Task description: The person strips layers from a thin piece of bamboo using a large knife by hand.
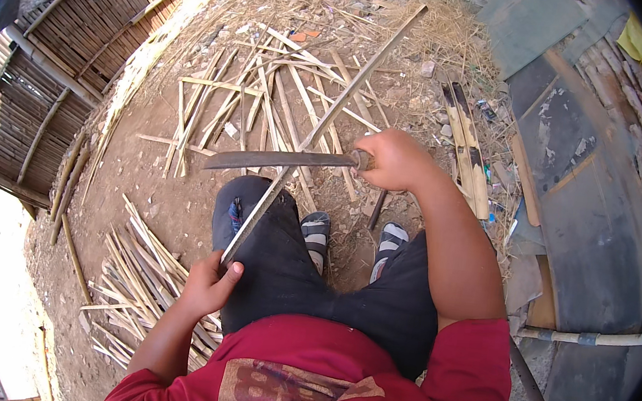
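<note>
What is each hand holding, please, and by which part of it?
The right hand holds the machete by its handle; the left hand holds the long, thin strip near its lower end.

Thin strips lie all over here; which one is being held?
The long strip rising from the left hand, with the machete crossing over it; the other strips lie heaped on the ground.

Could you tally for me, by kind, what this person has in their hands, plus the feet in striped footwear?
Long dark-bladed knife, in the right hand: 1
Long, narrow, pale strip of wood or bamboo, in the left hand: 1
Feet in dark-and-white striped footwear: 2
Total: 4
</note>
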{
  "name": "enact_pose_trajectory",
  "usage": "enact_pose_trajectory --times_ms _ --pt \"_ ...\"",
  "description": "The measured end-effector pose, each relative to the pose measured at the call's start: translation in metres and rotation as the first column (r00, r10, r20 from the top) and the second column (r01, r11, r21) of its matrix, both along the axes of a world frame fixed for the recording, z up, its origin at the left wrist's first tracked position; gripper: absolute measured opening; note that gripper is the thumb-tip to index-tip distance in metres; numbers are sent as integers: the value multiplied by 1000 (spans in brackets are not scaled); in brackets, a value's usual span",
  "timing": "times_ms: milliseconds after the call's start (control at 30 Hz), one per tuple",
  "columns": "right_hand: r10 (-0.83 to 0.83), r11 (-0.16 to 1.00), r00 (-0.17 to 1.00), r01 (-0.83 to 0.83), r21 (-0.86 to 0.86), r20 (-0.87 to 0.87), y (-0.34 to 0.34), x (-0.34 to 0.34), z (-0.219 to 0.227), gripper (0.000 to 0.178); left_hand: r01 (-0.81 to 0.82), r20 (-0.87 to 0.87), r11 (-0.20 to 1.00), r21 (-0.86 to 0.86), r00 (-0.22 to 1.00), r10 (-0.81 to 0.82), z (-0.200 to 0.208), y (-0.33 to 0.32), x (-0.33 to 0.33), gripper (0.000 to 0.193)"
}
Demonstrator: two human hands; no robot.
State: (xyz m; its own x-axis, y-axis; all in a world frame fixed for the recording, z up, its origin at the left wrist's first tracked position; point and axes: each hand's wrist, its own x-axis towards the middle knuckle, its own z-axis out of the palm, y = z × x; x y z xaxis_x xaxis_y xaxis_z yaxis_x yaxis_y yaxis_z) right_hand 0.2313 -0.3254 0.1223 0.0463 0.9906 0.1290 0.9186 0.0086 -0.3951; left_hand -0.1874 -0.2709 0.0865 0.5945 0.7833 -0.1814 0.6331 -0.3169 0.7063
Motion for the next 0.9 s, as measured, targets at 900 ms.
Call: enact_pose_trajectory --times_ms 900 --pt "-147 932 970 70 355 196 12 -12 -6 18 33 160 804 -593 984 78 17 17 56 42"
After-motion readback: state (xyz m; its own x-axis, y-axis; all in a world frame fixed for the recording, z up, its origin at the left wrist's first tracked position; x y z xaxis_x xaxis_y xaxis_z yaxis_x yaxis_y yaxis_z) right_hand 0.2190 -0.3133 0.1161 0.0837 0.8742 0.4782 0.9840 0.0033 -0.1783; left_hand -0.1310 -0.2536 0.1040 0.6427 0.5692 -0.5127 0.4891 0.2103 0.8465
